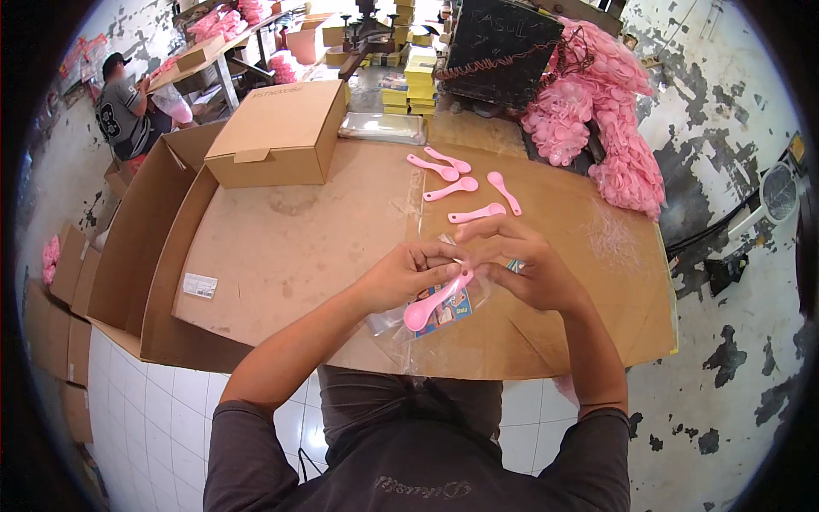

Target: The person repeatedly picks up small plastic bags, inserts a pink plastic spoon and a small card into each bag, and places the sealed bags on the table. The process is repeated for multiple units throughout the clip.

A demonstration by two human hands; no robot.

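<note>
A pink spoon (435,303) hangs bowl-down over the near part of the cardboard-covered table. My left hand (409,271) is closed, thumb and fingers pinching at the top of its handle. Close beside it, my right hand (531,266) brings bent fingers to the same handle end; what they pinch is too small to make out. Under the spoon is a clear plastic bag (388,325) with a colourful printed card (452,316), partly covered by spoon and hands. Several loose pink spoons (452,188) lie just beyond my hands.
A pile of thin clear strands (614,243) lies right. Bagged pink spoons (597,111) heap at the back right by a black board (499,55). A closed carton (277,132) stands back left, beside an open box (141,247). Another person (124,107) works far left.
</note>
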